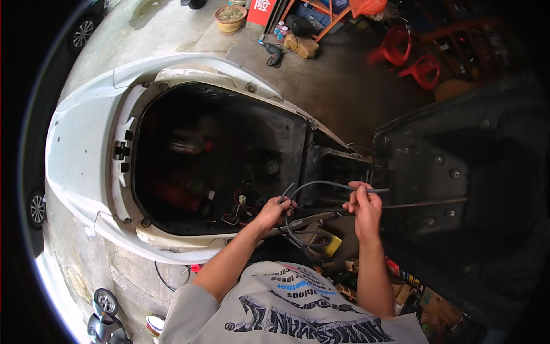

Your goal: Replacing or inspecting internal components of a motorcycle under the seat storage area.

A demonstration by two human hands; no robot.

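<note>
My left hand (276, 213) is closed on a thin grey hose (318, 182) near the lower rim of a white scooter's open storage bay (189, 137). My right hand (364, 203) grips the same hose near an end that sticks out to the right, with a loop arching between the hands and more coils hanging below. A thin rod (435, 200) runs behind my right hand across the raised black seat (464, 172). Inside the bay, bottles (189, 143) and some wires with a pale connector (242, 200) show dimly.
Above are a drill (273, 53), small bottles (279, 30), a plant pot (229, 20) and red chairs (395, 46). Below right lie cartons and assorted items (429, 301). Another scooter (103, 324) stands at lower left, and car wheels (83, 33) show at the left edge.
</note>
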